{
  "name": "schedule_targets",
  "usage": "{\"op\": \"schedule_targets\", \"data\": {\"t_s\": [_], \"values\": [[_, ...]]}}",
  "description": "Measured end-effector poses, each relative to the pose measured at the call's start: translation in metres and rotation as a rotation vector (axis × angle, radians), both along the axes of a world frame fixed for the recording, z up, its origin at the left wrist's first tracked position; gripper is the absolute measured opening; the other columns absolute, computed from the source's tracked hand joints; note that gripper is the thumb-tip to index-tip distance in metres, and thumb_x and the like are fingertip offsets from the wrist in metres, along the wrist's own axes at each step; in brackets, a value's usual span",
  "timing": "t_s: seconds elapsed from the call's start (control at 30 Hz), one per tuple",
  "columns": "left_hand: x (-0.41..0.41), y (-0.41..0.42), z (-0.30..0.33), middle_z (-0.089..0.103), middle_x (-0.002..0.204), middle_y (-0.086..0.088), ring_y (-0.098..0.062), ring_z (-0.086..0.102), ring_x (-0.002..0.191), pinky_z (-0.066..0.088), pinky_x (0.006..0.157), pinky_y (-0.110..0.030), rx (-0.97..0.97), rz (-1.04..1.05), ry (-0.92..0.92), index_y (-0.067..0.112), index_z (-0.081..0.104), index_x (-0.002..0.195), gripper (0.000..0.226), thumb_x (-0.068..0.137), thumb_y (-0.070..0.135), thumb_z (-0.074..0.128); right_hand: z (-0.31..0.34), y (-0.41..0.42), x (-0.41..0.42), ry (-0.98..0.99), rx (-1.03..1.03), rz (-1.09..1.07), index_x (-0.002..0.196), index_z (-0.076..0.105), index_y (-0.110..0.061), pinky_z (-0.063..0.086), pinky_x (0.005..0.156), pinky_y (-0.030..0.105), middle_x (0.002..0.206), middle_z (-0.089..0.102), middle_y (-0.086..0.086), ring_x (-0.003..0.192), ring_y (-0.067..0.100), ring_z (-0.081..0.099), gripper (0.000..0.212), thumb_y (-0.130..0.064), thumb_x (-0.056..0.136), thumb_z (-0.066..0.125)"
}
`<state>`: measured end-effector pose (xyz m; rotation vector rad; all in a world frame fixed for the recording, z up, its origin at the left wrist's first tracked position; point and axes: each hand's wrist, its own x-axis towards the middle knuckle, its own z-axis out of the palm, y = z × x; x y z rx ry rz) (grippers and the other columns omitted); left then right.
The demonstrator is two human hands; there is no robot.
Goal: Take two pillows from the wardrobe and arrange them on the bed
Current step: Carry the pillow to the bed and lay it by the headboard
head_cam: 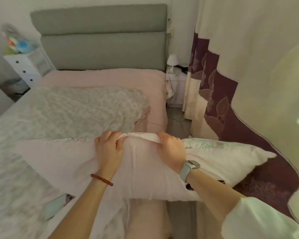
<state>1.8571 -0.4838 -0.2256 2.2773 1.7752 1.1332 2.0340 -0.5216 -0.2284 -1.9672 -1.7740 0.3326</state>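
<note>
Pale pink cotton: a plump rectangular pillow (145, 169) in a soft pink case, printed on its far face, held out flat over the near right corner of the bed (110, 80). Not yet set down; its right corner juts past the mattress edge toward the cream-and-maroon curtain (223, 100).

Left hand (109, 149) curled over the far long edge, fingers bunching the fabric. Right hand (171, 149) gripping the same edge just beside it, a grey watch (188, 168) on that wrist, a red bead bracelet (101, 179) on the left.

Only one pillow is plainly in view; a second edge may lie beneath, cannot tell.

Handling, as a judgement: light, squashy, no stiffness. The case gathers and creases under the grip, so the filling will sag away from wherever it is pinched. The present hold near the middle of one edge lets the ends droop; taking the two corners would give better control for squaring it against the grey padded headboard (102, 40). Nothing fragile; fabric is not slippery.

A grey-white patterned quilt (67, 109) covers the left of the bed.
</note>
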Motion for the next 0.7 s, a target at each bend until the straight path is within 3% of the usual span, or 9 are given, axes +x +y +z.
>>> {"op": "schedule_targets", "data": {"t_s": [0.1,0.2,0.37,0.47,0.57,0.7], "values": [[0.020,0.054,0.017,0.065,0.072,-0.014,-0.032,0.060,0.073,0.035,0.072,-0.037,0.034,0.015,0.012,0.004,0.069,0.080,0.020,0.076,0.015,0.053,0.013,0.066,0.025,0.019,0.036,0.019,0.113,0.052,-0.015,0.047,0.077,0.045,0.105,0.067,0.016,0.095,0.040,0.059,0.034,-0.007,0.081,0.043],[0.048,0.117,0.034,0.064,0.072,-0.012,-0.032,0.060,0.070,0.028,0.068,-0.033,0.086,0.018,0.026,0.006,0.069,0.079,0.016,0.075,0.012,0.055,0.024,0.133,0.052,0.093,0.106,0.047,0.114,0.053,-0.012,0.047,0.079,0.046,0.106,0.066,0.016,0.096,0.038,0.060,0.037,-0.002,0.079,0.044],[0.098,0.230,0.049,0.064,0.073,-0.010,-0.031,0.059,0.070,0.025,0.066,-0.033,0.140,0.055,0.061,0.010,0.069,0.082,0.015,0.073,0.010,0.057,0.034,0.247,0.106,0.137,0.178,0.099,0.105,0.057,-0.008,0.045,0.071,0.041,0.100,0.068,0.018,0.092,0.039,0.060,0.030,0.000,0.078,0.046],[0.127,0.294,0.048,0.064,0.072,-0.012,-0.031,0.059,0.071,0.030,0.069,-0.036,0.139,0.095,0.042,0.008,0.069,0.081,0.015,0.072,0.009,0.057,0.035,0.313,0.137,0.127,0.195,0.160,0.104,0.059,-0.013,0.035,0.061,0.033,0.096,0.069,0.016,0.089,0.037,0.061,0.026,-0.005,0.082,0.049],[0.150,0.349,0.043,0.064,0.073,-0.012,-0.033,0.058,0.073,0.037,0.071,-0.041,0.110,0.120,0.013,0.007,0.069,0.084,0.018,0.076,0.014,0.055,0.035,0.372,0.161,0.109,0.188,0.221,0.103,0.059,-0.016,0.033,0.061,0.034,0.092,0.070,0.015,0.086,0.036,0.061,0.020,-0.013,0.085,0.051],[0.167,0.412,0.026,0.064,0.075,-0.010,-0.032,0.058,0.077,0.031,0.072,-0.036,0.052,0.157,-0.025,0.009,0.069,0.085,0.020,0.076,0.017,0.053,0.027,0.440,0.182,0.112,0.150,0.278,0.103,0.059,-0.018,0.034,0.061,0.033,0.095,0.070,0.012,0.088,0.035,0.060,0.019,-0.017,0.086,0.051]]}}
